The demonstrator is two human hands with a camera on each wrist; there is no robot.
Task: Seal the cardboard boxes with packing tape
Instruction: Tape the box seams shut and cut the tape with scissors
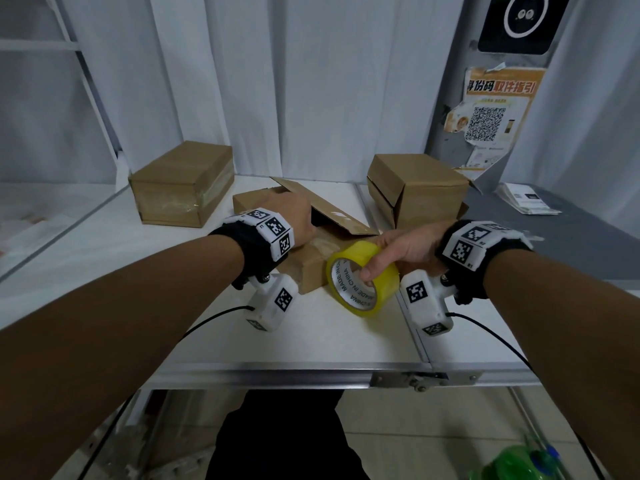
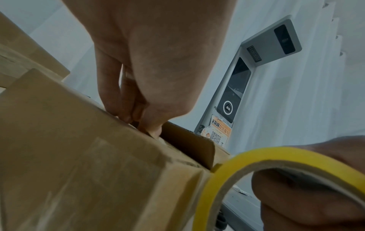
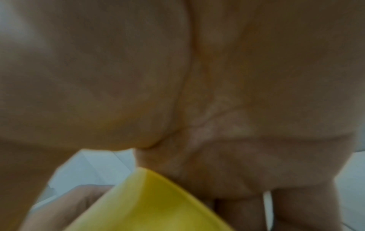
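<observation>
A brown cardboard box (image 1: 311, 261) lies in the middle of the white table (image 1: 329, 341), one top flap (image 1: 332, 209) raised. My left hand (image 1: 294, 216) sits on its top. In the left wrist view its fingers (image 2: 110, 87) curl down and, with the thumb, pinch at the flap edge of the box (image 2: 79, 156). My right hand (image 1: 401, 249) grips a yellow tape roll (image 1: 363, 282) at the box's near right corner, thumb inside the core. The left wrist view shows the roll (image 2: 276, 154) close by. My palm fills the right wrist view above the roll (image 3: 148, 203).
A taped box (image 1: 183, 183) stands at the back left, and another brown box (image 1: 415, 188) at the back right. A grey kiosk post with an orange poster (image 1: 495, 109) rises at the right, with papers (image 1: 526, 199) beside it. A green bottle (image 1: 519, 462) lies below the table.
</observation>
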